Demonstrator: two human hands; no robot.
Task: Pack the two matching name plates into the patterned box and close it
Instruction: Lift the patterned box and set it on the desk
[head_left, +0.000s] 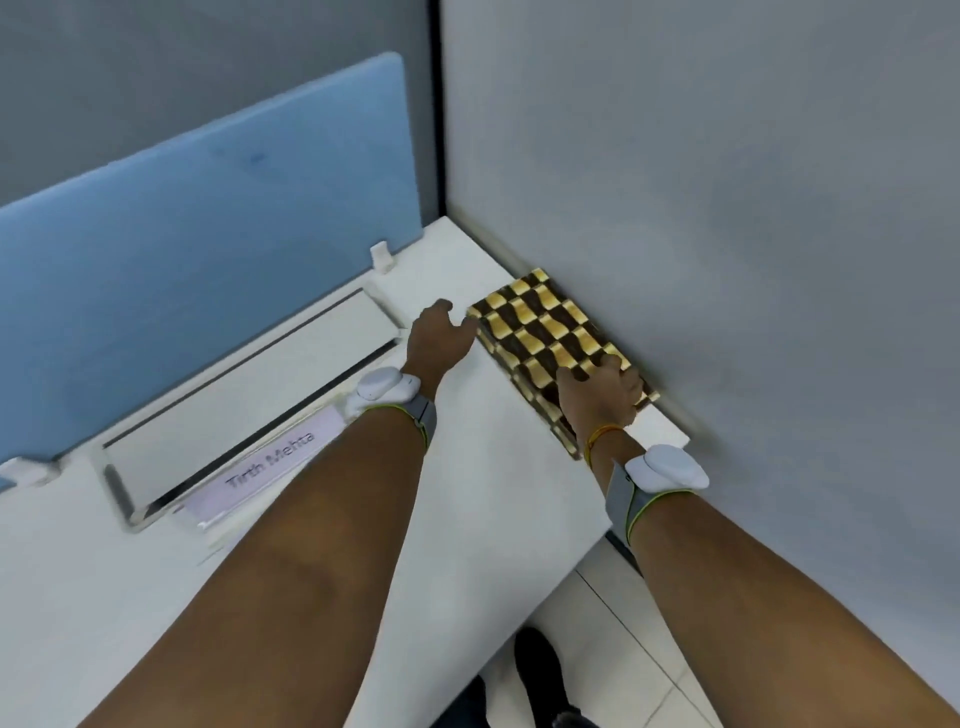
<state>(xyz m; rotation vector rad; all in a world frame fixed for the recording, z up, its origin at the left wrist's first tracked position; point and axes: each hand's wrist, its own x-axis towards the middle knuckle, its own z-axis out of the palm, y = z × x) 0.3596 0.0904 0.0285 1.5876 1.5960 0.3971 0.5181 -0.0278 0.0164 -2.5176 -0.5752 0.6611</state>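
Hands: two (439, 338) (597, 389) on one patterned box (540, 332).

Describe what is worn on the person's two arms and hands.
Both forearms are bare, with no sleeves or gloves. Each wrist carries a rounded white device on a grey band edged in yellow-green: left wrist device, right wrist device. The right wrist also has a thin orange-yellow thread.

A white laminate desk (467, 519) is running up to a plain grey wall (727, 182) on the right. A pale blue rounded partition panel (208, 218) is standing along its far left edge, sitting in small white clips (382, 255).
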